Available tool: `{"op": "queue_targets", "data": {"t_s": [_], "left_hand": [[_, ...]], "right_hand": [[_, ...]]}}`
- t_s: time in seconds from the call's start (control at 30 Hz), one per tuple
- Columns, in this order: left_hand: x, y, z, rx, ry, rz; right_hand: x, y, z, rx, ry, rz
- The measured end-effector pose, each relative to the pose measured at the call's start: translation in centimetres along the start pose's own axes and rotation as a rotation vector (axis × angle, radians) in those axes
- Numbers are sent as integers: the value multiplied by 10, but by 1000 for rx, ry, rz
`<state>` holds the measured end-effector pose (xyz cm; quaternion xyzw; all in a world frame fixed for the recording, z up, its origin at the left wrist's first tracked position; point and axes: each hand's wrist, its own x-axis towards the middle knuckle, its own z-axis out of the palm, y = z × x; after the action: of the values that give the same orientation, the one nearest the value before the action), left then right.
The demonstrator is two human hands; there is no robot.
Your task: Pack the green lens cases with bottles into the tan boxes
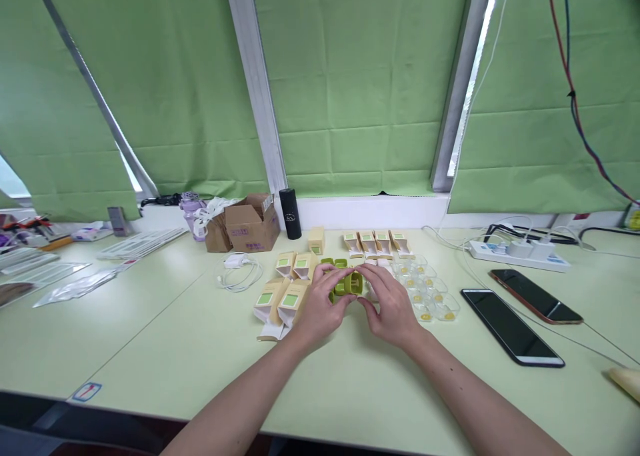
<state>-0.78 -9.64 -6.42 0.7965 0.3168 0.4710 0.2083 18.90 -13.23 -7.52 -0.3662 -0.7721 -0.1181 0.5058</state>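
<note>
Above the table's middle, a small green plastic holder [355, 283] sits between my two hands, its hollow side facing me. My left hand [325, 304] is closed on its left side, thumb below and fingers on top. My right hand [393, 304] closes on it from the right with thumb and fingertips. Behind my left fingers stand more green plastic holders [341, 263]. Opened cream cartons with green labels [269, 299] lie left of my left hand. Right of my right hand are several clear plastic cups with yellow bits inside [424, 315]. Some pale pieces behind my right fingers are partly hidden.
More opened cartons [383, 244] form a row behind, near a closed carton [317, 241]. Two phones [513, 326] and a power strip [520, 255] lie right. A white charger [236, 261], brown cardboard box [253, 226] and black bottle [290, 214] stand left and back.
</note>
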Motion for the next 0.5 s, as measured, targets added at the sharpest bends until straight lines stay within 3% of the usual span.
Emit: {"op": "queue_targets", "data": {"t_s": [0.5], "left_hand": [[1, 5, -1, -69, 60, -70]], "right_hand": [[-9, 3, 19, 346, 96, 326]]}}
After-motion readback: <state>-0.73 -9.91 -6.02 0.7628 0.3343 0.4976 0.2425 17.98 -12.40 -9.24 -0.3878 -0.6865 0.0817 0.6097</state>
